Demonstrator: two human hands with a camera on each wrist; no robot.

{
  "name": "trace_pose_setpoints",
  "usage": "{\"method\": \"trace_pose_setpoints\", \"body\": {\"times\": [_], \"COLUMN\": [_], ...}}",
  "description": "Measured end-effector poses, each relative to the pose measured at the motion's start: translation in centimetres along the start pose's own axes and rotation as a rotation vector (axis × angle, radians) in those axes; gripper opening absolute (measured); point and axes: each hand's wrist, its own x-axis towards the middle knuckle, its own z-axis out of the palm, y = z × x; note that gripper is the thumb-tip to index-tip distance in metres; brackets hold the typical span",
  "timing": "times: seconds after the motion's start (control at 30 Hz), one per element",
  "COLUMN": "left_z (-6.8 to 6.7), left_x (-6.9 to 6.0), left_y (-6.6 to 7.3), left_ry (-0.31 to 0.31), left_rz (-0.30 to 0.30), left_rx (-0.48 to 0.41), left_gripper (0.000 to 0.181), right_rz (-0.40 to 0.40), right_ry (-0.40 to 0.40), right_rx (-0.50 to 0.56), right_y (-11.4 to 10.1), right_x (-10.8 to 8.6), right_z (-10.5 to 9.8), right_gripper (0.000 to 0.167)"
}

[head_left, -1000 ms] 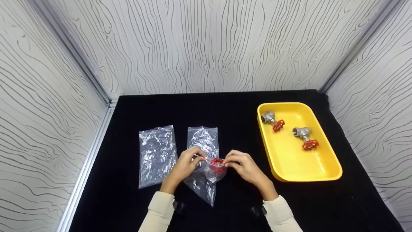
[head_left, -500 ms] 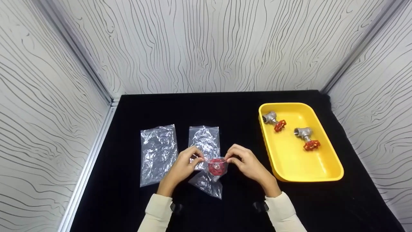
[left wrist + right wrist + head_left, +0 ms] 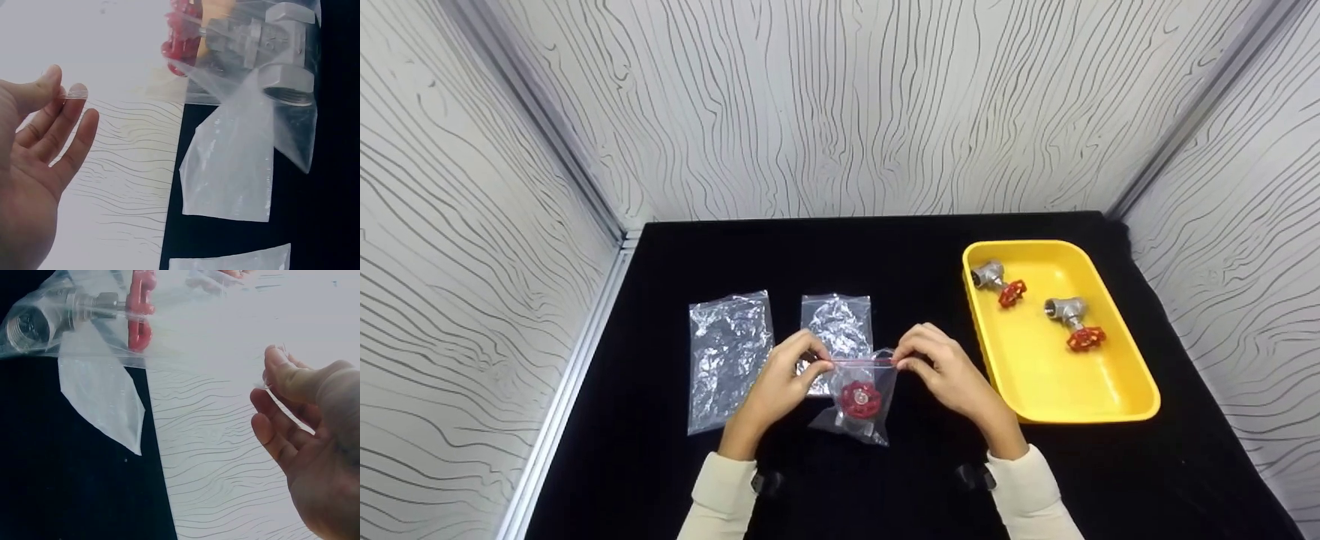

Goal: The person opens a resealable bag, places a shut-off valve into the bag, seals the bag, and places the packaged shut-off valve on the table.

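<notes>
A clear zip bag (image 3: pixel 877 386) hangs between both hands, its top edge with a red line drawn straight across. Inside it is a metal valve with a red handwheel (image 3: pixel 860 400); its silver body (image 3: pixel 275 42) shows through the plastic in the left wrist view. My left hand (image 3: pixel 787 375) pinches the bag's left top corner between thumb and fingertips. At the right top corner my right hand (image 3: pixel 949 371) pinches the same edge. In the right wrist view the valve's red wheel (image 3: pixel 140 309) points toward the bag's mouth.
Two flat clear bags, a left one (image 3: pixel 727 364) and a middle one (image 3: pixel 836 322), lie on the black cloth (image 3: pixel 885 255). To the right stands a yellow tray (image 3: pixel 1050 397) with two red-handled valves, one farther back (image 3: pixel 997 283) and one nearer (image 3: pixel 1074 322). Patterned panels (image 3: pixel 840 112) surround the table.
The bag's top edge has been lifted slightly and pulled straight between the hands, which have moved a little apart. The valve now hangs lower below that edge.
</notes>
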Motion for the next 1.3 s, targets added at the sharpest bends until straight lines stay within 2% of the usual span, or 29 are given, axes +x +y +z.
{"method": "trace_pose_setpoints", "body": {"times": [0.17,0.27,0.33,0.4,0.57,0.77,0.9,1.0,1.07,1.17,1.3], "left_z": [0.0,0.2,0.4,0.6,1.2,1.9,2.0,2.0,1.9,1.7,1.5], "left_x": [0.0,0.1,0.3,0.4,0.6,0.6,0.8,0.9,1.0,1.0,0.9], "left_y": [0.5,0.9,1.0,1.2,1.3,1.4,1.5,1.6,1.6,1.5,1.7], "left_ry": [0.006,-0.003,-0.006,-0.007,-0.017,-0.034,-0.069,-0.087,-0.078,-0.051,-0.07], "left_rz": [0.106,0.146,0.165,0.172,0.176,0.172,0.148,0.136,0.131,0.142,0.176], "left_rx": [0.049,0.066,0.068,0.063,0.046,0.057,0.097,0.167,0.221,0.301,0.309], "left_gripper": [0.01,0.01,0.01,0.009,0.01,0.013,0.015,0.014,0.011,0.012,0.014], "right_rz": [-0.049,-0.05,-0.039,-0.026,-0.002,0.023,0.055,0.08,0.091,0.117,0.14], "right_ry": [0.001,0.001,0.002,0.005,0.019,0.041,0.062,0.074,0.077,0.065,0.042], "right_rx": [-0.044,-0.067,-0.079,-0.092,-0.118,-0.084,-0.059,-0.037,-0.023,-0.005,-0.002], "right_y": [-1.0,-1.2,-1.2,-1.1,-0.7,-0.3,-0.2,-0.4,-0.4,-0.6,-0.6], "right_x": [0.3,0.3,0.3,0.2,0.0,-0.4,-0.5,-0.6,-0.6,-0.7,-0.8], "right_z": [-0.9,-1.5,-1.9,-2.1,-2.4,-2.3,-2.2,-2.1,-2.1,-2.1,-2.1], "right_gripper": [0.01,0.003,0.004,0.004,0.018,0.023,0.022,0.021,0.021,0.022,0.02]}}
